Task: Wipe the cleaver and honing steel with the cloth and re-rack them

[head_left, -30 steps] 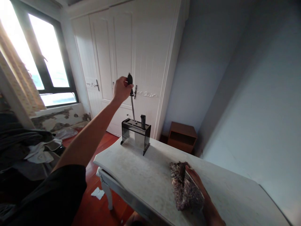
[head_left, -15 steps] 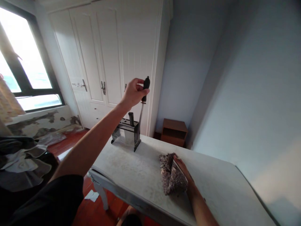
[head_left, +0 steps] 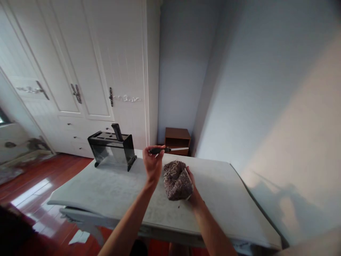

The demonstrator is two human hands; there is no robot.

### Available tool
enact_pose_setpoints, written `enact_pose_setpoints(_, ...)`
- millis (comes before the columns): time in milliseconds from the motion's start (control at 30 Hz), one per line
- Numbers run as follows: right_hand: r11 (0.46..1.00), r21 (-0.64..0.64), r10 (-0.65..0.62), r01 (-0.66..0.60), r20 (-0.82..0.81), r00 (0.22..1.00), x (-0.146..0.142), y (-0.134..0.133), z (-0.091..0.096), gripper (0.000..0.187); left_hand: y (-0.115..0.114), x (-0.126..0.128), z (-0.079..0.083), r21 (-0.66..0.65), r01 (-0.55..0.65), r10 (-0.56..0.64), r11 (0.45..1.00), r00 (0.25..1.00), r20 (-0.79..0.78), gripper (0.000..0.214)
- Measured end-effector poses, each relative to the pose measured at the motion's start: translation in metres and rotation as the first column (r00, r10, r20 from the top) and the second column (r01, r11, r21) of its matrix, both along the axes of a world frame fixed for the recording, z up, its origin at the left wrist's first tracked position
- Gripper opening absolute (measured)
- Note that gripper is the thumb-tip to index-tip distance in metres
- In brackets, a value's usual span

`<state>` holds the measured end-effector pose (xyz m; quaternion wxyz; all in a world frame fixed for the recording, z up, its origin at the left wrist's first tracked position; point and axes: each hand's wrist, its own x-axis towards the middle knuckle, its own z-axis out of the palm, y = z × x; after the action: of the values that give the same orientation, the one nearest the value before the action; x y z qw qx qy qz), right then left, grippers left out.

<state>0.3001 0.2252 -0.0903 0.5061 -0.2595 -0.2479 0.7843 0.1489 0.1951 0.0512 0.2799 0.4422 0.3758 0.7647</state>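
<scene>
1. A white wardrobe [head_left: 130, 53] fills the left background; one sheet of paper [head_left: 79, 237] lies on the red floor [head_left: 66, 167] near the left end of the table [head_left: 226, 199].

2. A black rack [head_left: 129, 145] stands upright at the table's far left corner, a dark handle [head_left: 117, 132] leaning out of its top.

3. The left hand [head_left: 153, 163], raised near the table's far edge, pinches a slim tool [head_left: 167, 149] by its black grip, thumb against fingers. The pale shaft points right, roughly level; blade or rod, it is too small to tell.

4. A brown cabinet [head_left: 178, 133] sits beyond the far edge.

5. A bunched brown cloth [head_left: 176, 186] is over the table's middle, clasped along its right side by the right hand [head_left: 194, 188], fingers partly hidden. Whether it touches the table cannot be told.

6. Good handling here likely means a firm hold on the grip, the tip aimed away from the right hand, and thick folds shielding its fingers.

7. The count: one wardrobe, one paper, one rack, one handle in it, two hands, one tool, one cabinet, one cloth, one table.
</scene>
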Motion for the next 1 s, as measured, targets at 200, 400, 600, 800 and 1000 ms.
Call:
enact_pose_setpoints(200, 0.997, -0.039, -0.063, 0.059, -0.094, 0.994, 0.001, 0.009, 0.008, 0.058, -0.020, 0.029, -0.102, -0.210, 0.072, -0.048, 0.975, 0.992, 0.117, 0.040)
enact_pose_setpoints(400, 0.990, 0.019, -0.135, 0.138, -0.099, 0.986, 0.001, 0.000, 0.019, 0.043, -0.021, 0.016, -0.131, -0.454, 0.117, -0.166, 0.884, 0.984, -0.070, 0.029)
enact_pose_setpoints(600, 0.978, 0.031, -0.199, 0.208, -0.182, 0.963, -0.001, -0.003, 0.024, 0.028, -0.007, -0.011, -0.121, -0.564, 0.066, -0.362, 0.823, 0.827, -0.431, 0.015)
enact_pose_setpoints(800, 0.966, -0.065, -0.257, 0.248, -0.258, 0.931, 0.000, 0.000, 0.018, 0.028, -0.006, -0.007, -0.115, -0.565, 0.038, -0.462, 0.824, 0.622, -0.632, 0.021)
enact_pose_setpoints(1000, 0.982, -0.075, -0.187, 0.172, -0.450, 0.873, 0.006, 0.006, 0.021, 0.044, 0.001, 0.006, -0.109, -0.621, -0.112, -0.573, 0.776, 0.286, -0.768, 0.036)
